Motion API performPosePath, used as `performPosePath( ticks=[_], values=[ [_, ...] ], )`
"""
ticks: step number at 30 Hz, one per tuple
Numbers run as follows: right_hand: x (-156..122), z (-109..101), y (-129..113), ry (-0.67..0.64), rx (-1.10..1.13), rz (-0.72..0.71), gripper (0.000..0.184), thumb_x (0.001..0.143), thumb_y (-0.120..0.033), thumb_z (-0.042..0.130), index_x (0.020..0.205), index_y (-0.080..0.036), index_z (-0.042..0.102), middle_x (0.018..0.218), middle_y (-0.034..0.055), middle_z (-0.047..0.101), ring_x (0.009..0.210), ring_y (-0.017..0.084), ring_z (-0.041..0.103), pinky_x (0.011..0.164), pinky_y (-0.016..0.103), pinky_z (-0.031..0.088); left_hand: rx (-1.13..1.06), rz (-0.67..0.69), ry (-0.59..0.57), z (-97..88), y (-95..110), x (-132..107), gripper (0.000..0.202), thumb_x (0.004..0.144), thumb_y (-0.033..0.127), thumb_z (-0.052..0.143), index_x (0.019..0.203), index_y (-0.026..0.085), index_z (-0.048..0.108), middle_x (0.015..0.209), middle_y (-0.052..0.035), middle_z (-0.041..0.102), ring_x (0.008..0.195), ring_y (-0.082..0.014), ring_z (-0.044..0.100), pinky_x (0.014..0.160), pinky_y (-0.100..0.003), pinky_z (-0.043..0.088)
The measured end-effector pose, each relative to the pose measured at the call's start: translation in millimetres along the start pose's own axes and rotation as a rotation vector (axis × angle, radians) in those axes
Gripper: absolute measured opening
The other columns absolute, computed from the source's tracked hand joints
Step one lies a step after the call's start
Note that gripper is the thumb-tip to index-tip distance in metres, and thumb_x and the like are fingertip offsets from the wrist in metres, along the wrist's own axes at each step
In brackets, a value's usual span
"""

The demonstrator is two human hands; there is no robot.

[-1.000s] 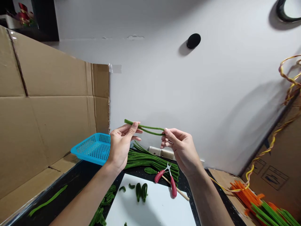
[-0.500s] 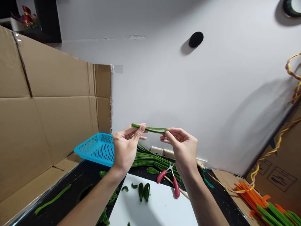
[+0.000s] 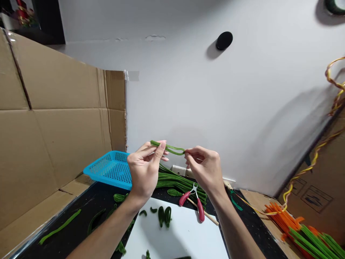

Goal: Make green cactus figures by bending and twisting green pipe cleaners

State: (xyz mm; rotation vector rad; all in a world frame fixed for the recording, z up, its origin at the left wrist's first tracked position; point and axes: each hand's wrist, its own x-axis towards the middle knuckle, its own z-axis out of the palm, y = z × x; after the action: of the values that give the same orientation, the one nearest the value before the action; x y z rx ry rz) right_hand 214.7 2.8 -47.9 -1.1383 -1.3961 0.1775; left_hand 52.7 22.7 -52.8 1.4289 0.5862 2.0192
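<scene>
A green pipe cleaner [image 3: 172, 148], folded into a narrow loop, is held up in front of the white wall. My left hand [image 3: 144, 171] pinches its two free ends between thumb and fingers. My right hand [image 3: 205, 169] pinches the folded end. Below my hands a bundle of straight green pipe cleaners [image 3: 178, 181] lies on the black worktop. Red-handled pliers [image 3: 193, 201] rest at the white board's [image 3: 180, 237] far edge, beside a thin wooden stick [image 3: 207, 216]. Short bent green pieces [image 3: 164, 216] lie on the board.
A blue perforated basket [image 3: 109, 169] stands at the back left against a tall cardboard sheet [image 3: 54, 133]. Orange and green pipe cleaners [image 3: 302, 230] are piled at the right. Yellow twisted wire [image 3: 309, 169] trails along the right side. Loose green pieces [image 3: 59, 226] lie on the left worktop.
The looped pipe cleaner has been squeezed shorter and flatter as my right hand moved left toward my left hand. Both hands kept their grip.
</scene>
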Motion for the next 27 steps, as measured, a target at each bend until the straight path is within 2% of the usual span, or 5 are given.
performPosePath(
  ticks=[5, 8, 13, 21, 27],
  values=[
    [-6, 1, -8, 0.121, -0.051, -0.221, 0.022, 0.090, -0.019, 0.070, 0.110, -0.024, 0.080, 0.100, 0.0062, 0.079, 0.078, 0.019, 0.074, 0.070, 0.037, 0.066, -0.150, -0.132, 0.091, 0.6, -2, 5, 0.020, 0.087, 0.039, 0.085, 0.080, 0.020, 0.085, 0.076, -0.0029, 0.073, 0.067, -0.0166, 0.073, 0.058, -0.027, 0.065],
    [-8, -2, -12, 0.096, -0.007, -0.345, 0.031, 0.091, -0.015, 0.072, 0.118, -0.028, 0.079, 0.107, 0.0040, 0.078, 0.084, 0.019, 0.074, 0.076, 0.038, 0.068, -0.254, -0.255, 0.095, 0.5, -6, 8, 0.022, 0.082, 0.039, 0.089, 0.080, 0.018, 0.083, 0.081, -0.0036, 0.074, 0.074, -0.0165, 0.074, 0.059, -0.024, 0.064],
    [-5, -11, -13, -0.001, 0.075, -0.409, 0.018, 0.091, -0.017, 0.079, 0.104, -0.029, 0.081, 0.096, 0.0016, 0.078, 0.082, 0.019, 0.073, 0.074, 0.039, 0.070, -0.358, -0.359, 0.092, -1.9, -5, 14, 0.026, 0.076, 0.037, 0.093, 0.084, 0.015, 0.083, 0.091, -0.0044, 0.075, 0.074, -0.0141, 0.074, 0.058, -0.021, 0.062],
    [-5, -21, -9, 0.070, -0.092, -0.544, 0.014, 0.089, -0.019, 0.084, 0.095, -0.031, 0.080, 0.091, 0.0003, 0.078, 0.074, 0.020, 0.074, 0.073, 0.041, 0.066, -0.399, -0.383, -0.001, -4.1, 3, 17, 0.025, 0.083, 0.038, 0.089, 0.086, 0.014, 0.084, 0.089, -0.0052, 0.074, 0.072, -0.0137, 0.074, 0.058, -0.021, 0.063],
    [-5, -25, -11, 0.109, -0.228, -0.617, 0.014, 0.092, -0.018, 0.081, 0.088, -0.030, 0.077, 0.081, -0.0020, 0.076, 0.069, 0.018, 0.072, 0.069, 0.036, 0.062, -0.409, -0.376, -0.012, -6.6, 5, 19, 0.031, 0.076, 0.039, 0.095, 0.088, 0.013, 0.085, 0.087, -0.0049, 0.072, 0.074, -0.0139, 0.075, 0.061, -0.020, 0.064]
  ],
)
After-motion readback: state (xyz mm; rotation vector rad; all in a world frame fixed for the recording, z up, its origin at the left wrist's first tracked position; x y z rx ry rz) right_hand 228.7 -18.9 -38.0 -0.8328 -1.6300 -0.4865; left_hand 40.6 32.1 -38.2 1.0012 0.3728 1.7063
